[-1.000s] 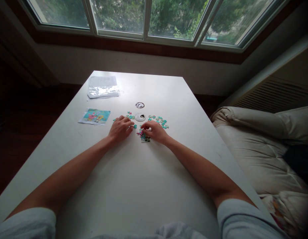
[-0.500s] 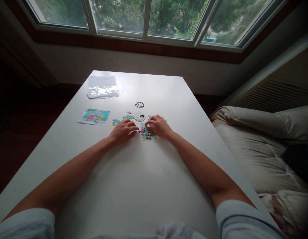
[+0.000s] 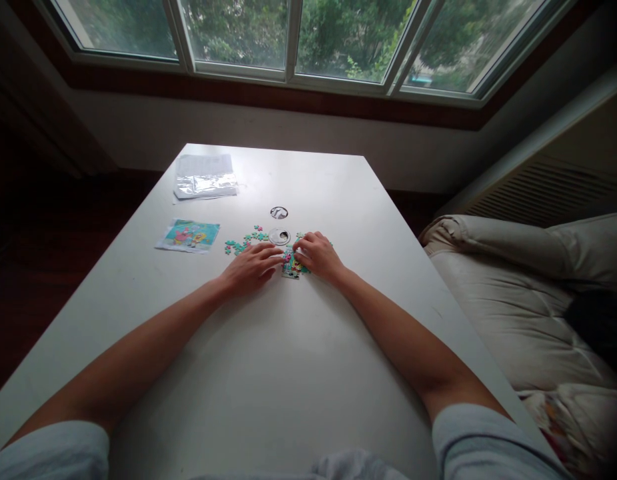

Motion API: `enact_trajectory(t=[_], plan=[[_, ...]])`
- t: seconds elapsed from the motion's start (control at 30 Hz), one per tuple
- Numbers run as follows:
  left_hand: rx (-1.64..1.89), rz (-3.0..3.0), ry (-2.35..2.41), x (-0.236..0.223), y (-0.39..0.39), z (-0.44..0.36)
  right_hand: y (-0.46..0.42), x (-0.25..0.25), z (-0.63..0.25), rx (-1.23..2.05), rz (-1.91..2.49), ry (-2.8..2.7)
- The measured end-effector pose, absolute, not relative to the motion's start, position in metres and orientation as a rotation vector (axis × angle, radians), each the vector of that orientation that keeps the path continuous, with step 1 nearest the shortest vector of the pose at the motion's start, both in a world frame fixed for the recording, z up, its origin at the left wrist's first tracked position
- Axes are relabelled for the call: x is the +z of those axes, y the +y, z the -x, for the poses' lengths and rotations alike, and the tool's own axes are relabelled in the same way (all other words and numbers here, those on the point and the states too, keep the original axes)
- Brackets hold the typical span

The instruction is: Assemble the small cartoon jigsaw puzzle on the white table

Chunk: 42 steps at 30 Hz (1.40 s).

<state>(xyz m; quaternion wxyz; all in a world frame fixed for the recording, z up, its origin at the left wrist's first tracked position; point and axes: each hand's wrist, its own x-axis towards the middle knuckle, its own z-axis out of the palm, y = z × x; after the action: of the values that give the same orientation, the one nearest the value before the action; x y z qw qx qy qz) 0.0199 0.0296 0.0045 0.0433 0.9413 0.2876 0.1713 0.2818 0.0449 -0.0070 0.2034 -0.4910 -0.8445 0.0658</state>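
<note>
- Windows (image 3: 238, 33) with leafy trees outside stretch over a pale wall (image 3: 288, 127) in the head view, with a dark red-brown sill along their lower edge.
- White table (image 3: 288, 373) fills the middle; a cream sofa (image 3: 508, 300) stands along its right side.
- Small puzzle (image 3: 290, 272), partly joined, lies flat on the table between the two hands, its lower edge showing pale, yellow and dark bits; the rest is partly covered by fingers.
- Left hand (image 3: 251, 268) reaches in from the left, palm down, fingertips at the puzzle's left edge. Its fingers lie close together, the thumb lower; whether they pinch a piece, I cannot tell.
- Right hand (image 3: 319, 257) bends over the puzzle's right side, fingers curled; whether they grip anything is hidden.
- Loose pieces (image 3: 233, 247), mostly green with some pink, are scattered beyond and to the left of the left hand; a few more green ones show just beyond the right hand.
- Round disc (image 3: 276, 237) sits just beyond the puzzle, with a dark-rimmed circle (image 3: 279, 213) farther off.
- Picture sheet (image 3: 190, 235), teal with pink and yellow figures, lies to the left, and a clear plastic bag (image 3: 206, 179) near the far left corner.
</note>
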Motion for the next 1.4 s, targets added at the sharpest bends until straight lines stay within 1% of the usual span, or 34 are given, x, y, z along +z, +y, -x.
enact_trajectory(t=[0.1,0.23,0.57,0.77,1.4], plan=[[0.477,-2.885,0.802,0.0052,0.0259,-0.0236,0.0449,-0.0071,-0.2822,0.177,1.361,-2.356],[0.452,-2.881,0.814,0.0072,0.0243,-0.0240,0.0446,-0.0065,-0.2824,0.182,1.356,-2.356],[0.476,-2.925,0.820,0.0137,0.0239,-0.0204,0.0471,-0.0102,-0.2856,0.202,1.315,-2.337],[0.549,-2.869,0.764,0.0116,0.0264,-0.0180,0.0475,-0.0102,-0.2864,0.216,1.307,-2.337],[0.507,-2.888,0.754,0.0090,0.0253,-0.0200,0.0480,-0.0113,-0.2861,0.229,1.311,-2.331]])
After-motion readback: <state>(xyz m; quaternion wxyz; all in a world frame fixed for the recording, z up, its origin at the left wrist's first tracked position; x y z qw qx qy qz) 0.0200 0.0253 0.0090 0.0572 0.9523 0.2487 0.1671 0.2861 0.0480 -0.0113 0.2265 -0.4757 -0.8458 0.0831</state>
